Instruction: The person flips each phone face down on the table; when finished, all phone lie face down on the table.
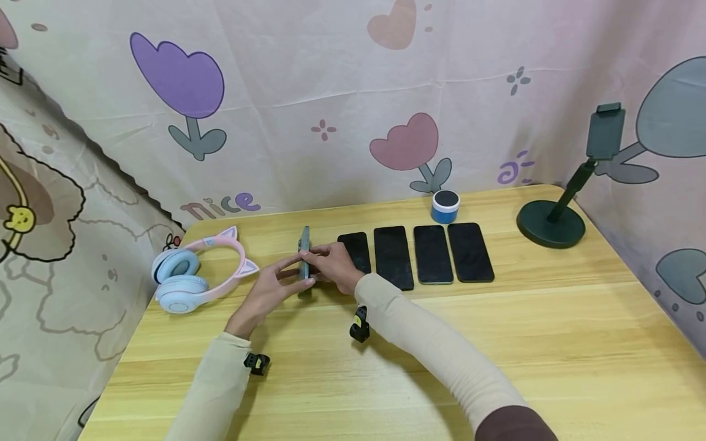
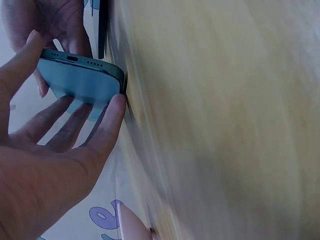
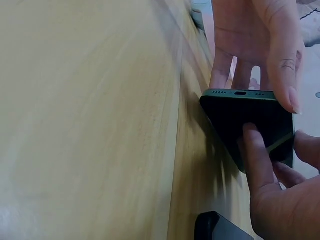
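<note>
A green smartphone (image 1: 305, 266) is held on its long edge between both hands, to the left of a row of phones. Its pale green back (image 2: 82, 82) faces the left hand and its dark screen (image 3: 225, 112) faces the right. The left hand (image 1: 263, 299) grips it, fingers against the back and thumb at the upper edge near the charging port. From the other side, the right hand (image 1: 339, 267) pinches it, with fingertips on the screen and the thumb at the upper edge. Whether the phone's lower edge touches the table cannot be told.
Several black-screened phones lie in a row, the nearest phone (image 1: 361, 251) partly behind the right hand. Cat-ear headphones (image 1: 182, 294) lie left on the wooden table (image 1: 353, 392). A blue jar (image 1: 444, 211) and a dark green phone stand (image 1: 551, 229) are at the back right.
</note>
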Motion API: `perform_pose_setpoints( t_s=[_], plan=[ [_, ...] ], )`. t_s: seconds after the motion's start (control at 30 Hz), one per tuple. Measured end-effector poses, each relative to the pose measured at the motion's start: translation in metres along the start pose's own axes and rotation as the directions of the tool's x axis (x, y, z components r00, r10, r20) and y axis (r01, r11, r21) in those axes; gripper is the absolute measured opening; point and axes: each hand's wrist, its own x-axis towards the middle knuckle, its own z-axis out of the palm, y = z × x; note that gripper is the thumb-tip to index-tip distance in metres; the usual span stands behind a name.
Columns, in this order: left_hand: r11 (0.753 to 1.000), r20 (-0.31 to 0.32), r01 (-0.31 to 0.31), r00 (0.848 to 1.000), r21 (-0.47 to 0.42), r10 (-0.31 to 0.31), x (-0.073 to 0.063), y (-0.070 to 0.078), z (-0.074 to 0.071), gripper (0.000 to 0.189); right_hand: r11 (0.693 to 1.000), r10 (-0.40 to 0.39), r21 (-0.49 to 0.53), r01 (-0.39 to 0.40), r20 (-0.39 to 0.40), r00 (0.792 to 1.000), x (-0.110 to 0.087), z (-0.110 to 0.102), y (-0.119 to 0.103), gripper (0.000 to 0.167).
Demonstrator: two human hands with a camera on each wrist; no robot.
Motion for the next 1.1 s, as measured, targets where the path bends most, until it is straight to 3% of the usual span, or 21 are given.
perform_pose_setpoints(
  t_s=[0.5, 0.77, 0.97, 1.1],
  plan=[
    [0.996, 0.003, -0.049, 0.999, 0.074, 0.049, 0.0036, -0.0005, 0.0047, 0.071, 0.996, 0.016, -0.086, -0.025, -0.110, 0.994, 0.0025, -0.0039, -0.0011, 0.037],
    [0.990, -0.022, 0.001, 1.000, 0.143, 0.002, 0.0050, -0.0019, 0.0056, 0.072, 0.988, 0.022, -0.150, -0.047, -0.160, 0.987, 0.0029, -0.0047, 0.0014, 0.037],
    [0.984, -0.060, 0.027, 0.998, 0.178, -0.016, 0.0057, -0.0023, 0.0067, 0.072, 0.966, 0.003, -0.256, -0.045, -0.160, 0.987, 0.0010, -0.0052, 0.0024, 0.040],
    [0.981, -0.085, 0.028, 0.996, 0.193, -0.012, 0.0072, -0.0036, 0.0069, 0.073, 0.925, -0.032, -0.378, -0.039, -0.181, 0.983, -0.0009, -0.0050, 0.0020, 0.042]
  ],
)
